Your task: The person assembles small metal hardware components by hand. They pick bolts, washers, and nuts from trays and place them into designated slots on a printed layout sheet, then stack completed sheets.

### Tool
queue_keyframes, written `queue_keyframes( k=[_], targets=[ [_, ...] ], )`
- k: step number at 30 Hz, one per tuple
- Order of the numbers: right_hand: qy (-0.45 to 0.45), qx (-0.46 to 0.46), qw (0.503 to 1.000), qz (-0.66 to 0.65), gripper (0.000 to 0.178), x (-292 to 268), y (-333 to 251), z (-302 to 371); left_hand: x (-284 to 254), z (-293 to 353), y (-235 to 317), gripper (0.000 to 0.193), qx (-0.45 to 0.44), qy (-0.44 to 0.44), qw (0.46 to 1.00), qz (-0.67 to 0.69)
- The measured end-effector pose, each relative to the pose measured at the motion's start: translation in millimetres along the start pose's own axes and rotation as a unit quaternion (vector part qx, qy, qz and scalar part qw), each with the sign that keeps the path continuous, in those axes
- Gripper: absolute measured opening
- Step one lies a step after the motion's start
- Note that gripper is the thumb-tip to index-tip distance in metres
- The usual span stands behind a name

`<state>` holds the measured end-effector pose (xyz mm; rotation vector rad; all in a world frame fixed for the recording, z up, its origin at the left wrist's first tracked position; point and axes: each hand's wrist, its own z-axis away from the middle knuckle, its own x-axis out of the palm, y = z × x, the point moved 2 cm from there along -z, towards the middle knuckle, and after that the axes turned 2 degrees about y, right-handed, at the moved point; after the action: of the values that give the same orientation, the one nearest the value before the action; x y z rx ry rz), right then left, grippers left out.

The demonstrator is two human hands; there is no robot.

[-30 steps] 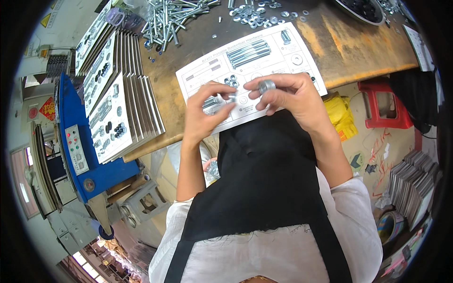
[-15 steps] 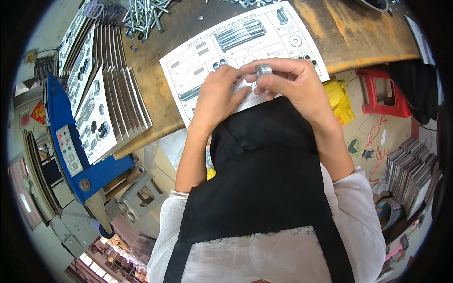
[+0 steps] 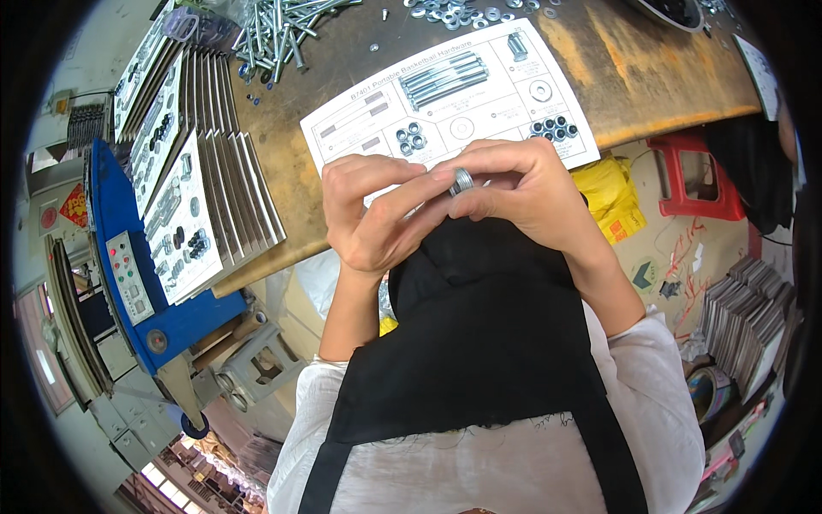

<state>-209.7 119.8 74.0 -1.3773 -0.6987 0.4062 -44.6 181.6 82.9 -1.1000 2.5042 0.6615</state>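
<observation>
A short stack of grey metal washers (image 3: pixel 462 181) is pinched between the thumb and fingers of my right hand (image 3: pixel 531 184). My left hand (image 3: pixel 372 214) meets it from the other side, its bent fingertips against the stack's left face. Both hands are above the near edge of a white hardware card (image 3: pixel 342 120) lying on the worn table (image 3: pixel 342 64). Long bolts, nuts and washers show on the card; whether they are printed or real pieces I cannot tell. My fingers and palms hide its lower part.
Loose bolts (image 3: pixel 278 34) are heaped at the table's far left, with scattered washers (image 3: pixel 449 13) along the back. A row of upright cards (image 3: pixel 184 206) stands at left beside a blue machine (image 3: pixel 116 214). At right are a red stool (image 3: pixel 698 176) and a yellow bag (image 3: pixel 610 193).
My left hand has turned and brought its fingertips to the washers. The right hand has lowered slightly and tilted the stack so that it faces more sideways.
</observation>
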Motion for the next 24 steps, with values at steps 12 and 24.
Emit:
queue_keyframes(
  k=[12,24],
  targets=[
    [-0.030,0.008,0.999,-0.030,0.020,0,3,-2,-2,-5,-3,0.038,-0.085,-0.040,0.992,0.088],
    [0.029,0.043,0.998,-0.039,0.022,-19,6,-12,14,32,-35,0.023,-0.245,-0.318,0.915,0.036]
  ],
)
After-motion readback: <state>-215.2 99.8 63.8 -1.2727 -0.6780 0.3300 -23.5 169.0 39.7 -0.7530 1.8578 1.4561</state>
